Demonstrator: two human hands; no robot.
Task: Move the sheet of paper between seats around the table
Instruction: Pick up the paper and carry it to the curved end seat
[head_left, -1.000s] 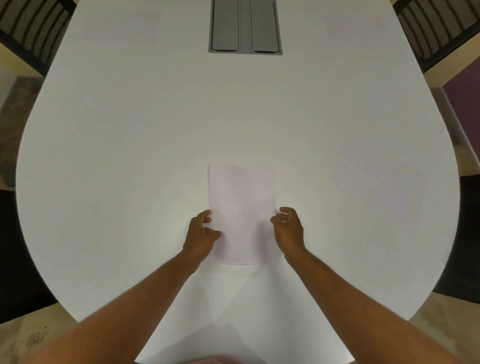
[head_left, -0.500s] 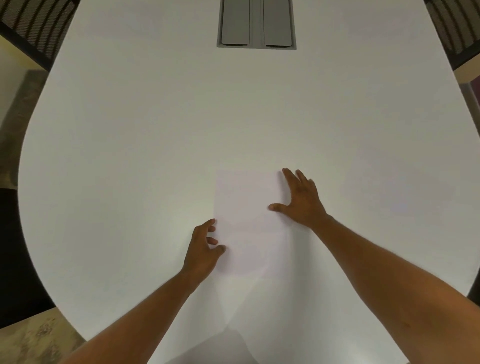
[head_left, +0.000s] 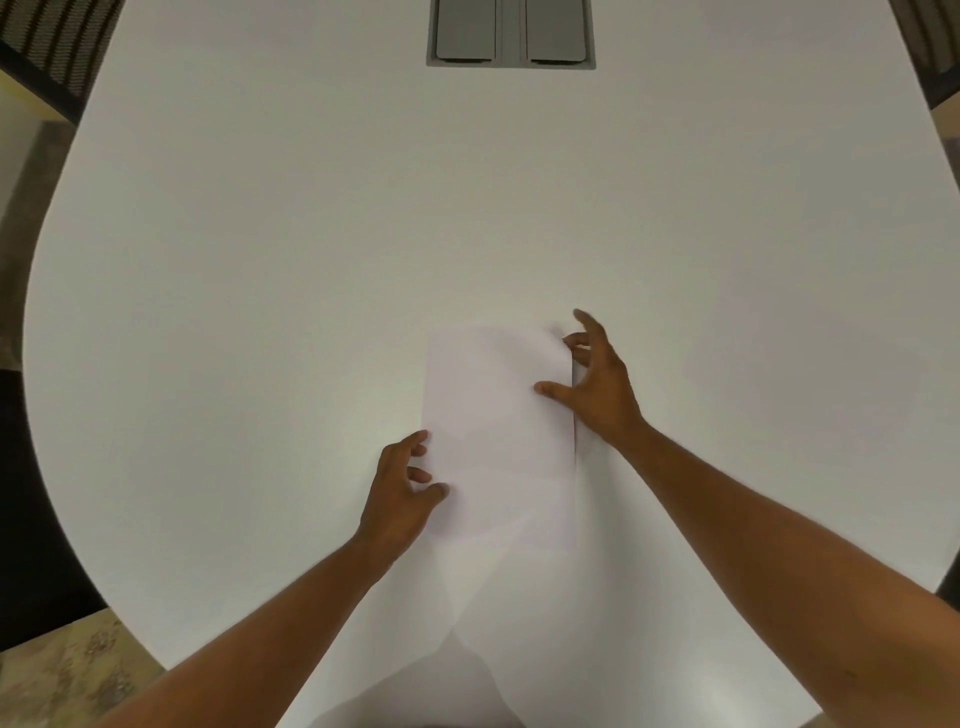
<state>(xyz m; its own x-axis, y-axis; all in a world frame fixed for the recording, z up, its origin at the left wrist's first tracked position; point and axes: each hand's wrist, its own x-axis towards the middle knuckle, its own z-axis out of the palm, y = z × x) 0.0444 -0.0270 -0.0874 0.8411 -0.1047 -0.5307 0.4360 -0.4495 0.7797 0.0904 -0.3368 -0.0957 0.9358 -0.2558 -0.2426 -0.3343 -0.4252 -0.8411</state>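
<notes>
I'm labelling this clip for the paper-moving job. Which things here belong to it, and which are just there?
In the job: sheet of paper, left hand and right hand at its side edges, table, chairs at the far corners.
Just there: grey hatch in the tabletop, floor.

Lighting is even and overhead; soft shadows cross the near table (head_left: 260, 312) (wide-angle bowing at edges).

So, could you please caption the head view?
Left hand and right hand hold the paper sheet on a white table.
</notes>
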